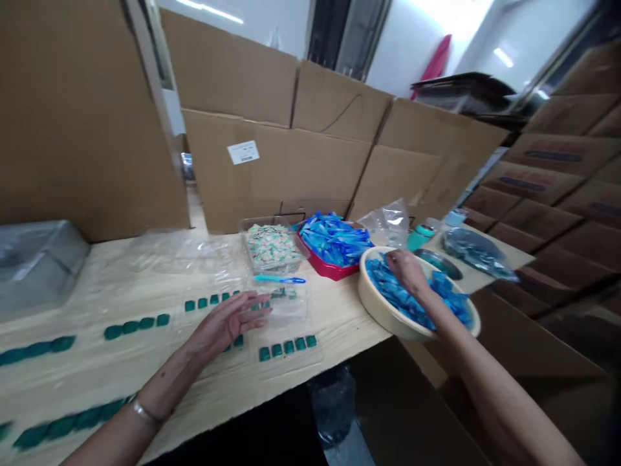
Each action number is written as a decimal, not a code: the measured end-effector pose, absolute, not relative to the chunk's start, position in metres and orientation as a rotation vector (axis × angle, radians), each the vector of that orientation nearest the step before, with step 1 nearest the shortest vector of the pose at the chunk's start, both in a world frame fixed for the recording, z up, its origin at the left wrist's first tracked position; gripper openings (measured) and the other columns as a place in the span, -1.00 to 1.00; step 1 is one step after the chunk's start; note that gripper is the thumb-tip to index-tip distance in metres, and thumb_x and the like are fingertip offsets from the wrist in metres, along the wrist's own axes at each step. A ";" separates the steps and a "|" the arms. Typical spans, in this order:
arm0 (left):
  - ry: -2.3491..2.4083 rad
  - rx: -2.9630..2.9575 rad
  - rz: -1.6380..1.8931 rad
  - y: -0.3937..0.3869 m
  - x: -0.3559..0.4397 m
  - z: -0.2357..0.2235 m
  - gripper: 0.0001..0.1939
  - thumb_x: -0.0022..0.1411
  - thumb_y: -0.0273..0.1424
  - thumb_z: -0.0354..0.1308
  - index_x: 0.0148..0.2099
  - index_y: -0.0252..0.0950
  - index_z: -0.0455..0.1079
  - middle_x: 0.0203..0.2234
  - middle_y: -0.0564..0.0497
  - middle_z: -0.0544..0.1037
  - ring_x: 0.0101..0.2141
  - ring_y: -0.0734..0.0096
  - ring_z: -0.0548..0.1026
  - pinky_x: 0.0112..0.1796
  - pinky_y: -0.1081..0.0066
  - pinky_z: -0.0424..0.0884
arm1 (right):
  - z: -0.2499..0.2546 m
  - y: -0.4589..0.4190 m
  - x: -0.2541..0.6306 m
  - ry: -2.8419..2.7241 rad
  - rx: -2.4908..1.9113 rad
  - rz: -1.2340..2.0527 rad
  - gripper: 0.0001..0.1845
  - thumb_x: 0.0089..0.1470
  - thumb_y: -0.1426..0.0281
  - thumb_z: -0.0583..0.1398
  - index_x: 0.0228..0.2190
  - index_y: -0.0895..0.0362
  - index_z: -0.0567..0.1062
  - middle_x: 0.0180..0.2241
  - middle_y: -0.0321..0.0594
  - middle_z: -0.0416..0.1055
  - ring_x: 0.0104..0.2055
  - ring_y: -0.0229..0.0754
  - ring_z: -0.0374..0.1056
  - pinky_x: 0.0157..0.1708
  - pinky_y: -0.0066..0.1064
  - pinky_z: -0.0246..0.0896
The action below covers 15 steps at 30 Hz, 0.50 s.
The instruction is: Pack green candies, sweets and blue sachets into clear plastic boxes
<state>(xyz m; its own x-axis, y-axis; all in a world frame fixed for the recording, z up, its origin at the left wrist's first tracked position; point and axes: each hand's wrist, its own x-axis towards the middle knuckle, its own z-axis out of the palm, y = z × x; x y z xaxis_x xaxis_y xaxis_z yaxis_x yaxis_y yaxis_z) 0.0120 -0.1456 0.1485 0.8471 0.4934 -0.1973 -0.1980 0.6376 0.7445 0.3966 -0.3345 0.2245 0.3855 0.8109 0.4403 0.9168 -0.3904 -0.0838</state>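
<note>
My left hand (233, 320) is over the table's front half with its fingers stretched out and nothing in them. Beneath and beside it lie clear plastic trays, one (290, 349) with a row of several dark green square pieces. A blue tweezers-like tool (280, 279) lies just beyond the fingertips. My right hand (406, 266) is over the far side of a cream basin (388, 317) full of blue film-like pieces (417, 301). Its fingers are curled, and what they hold, if anything, is hidden.
Behind the trays stand a clear box (272, 249) of small pale pieces and a red tray (323, 268) heaped with blue slivers. A teal-lidded jar (420, 237) and a plastic bag (478, 251) lie to the right. Cardboard (276, 162) walls the table's back.
</note>
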 end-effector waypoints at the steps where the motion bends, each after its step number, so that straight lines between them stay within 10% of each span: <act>1: 0.403 0.783 0.418 -0.146 0.012 0.149 -0.79 0.22 -0.41 0.11 -0.10 -0.36 0.41 0.05 -0.24 0.42 -0.05 0.01 0.47 -0.11 0.15 0.44 | 0.229 -0.332 0.383 -1.465 -2.241 -0.538 -0.68 0.20 0.35 -0.04 -0.40 0.08 0.48 -0.38 0.04 0.46 -0.30 0.02 0.38 -0.24 -0.16 0.26; 15: 0.333 0.834 0.612 -0.149 0.005 0.155 -0.85 0.19 -0.37 0.16 -0.20 -0.34 0.41 -0.10 -0.14 0.53 -0.22 0.14 0.55 -0.20 0.14 0.48 | 0.185 -0.255 0.162 -2.200 -1.712 -0.522 -0.66 0.12 0.62 -0.02 -0.16 0.14 0.45 -0.24 -0.07 0.43 -0.19 -0.09 0.35 -0.27 -0.28 0.38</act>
<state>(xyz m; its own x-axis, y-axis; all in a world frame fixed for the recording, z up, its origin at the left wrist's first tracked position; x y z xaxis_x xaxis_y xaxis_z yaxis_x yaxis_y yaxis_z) 0.0053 -0.1490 0.1547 0.7804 0.6240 -0.0402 -0.3726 0.5156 0.7716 0.1617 -0.2547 0.1850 -0.2421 0.8594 0.4504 0.9701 0.2222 0.0975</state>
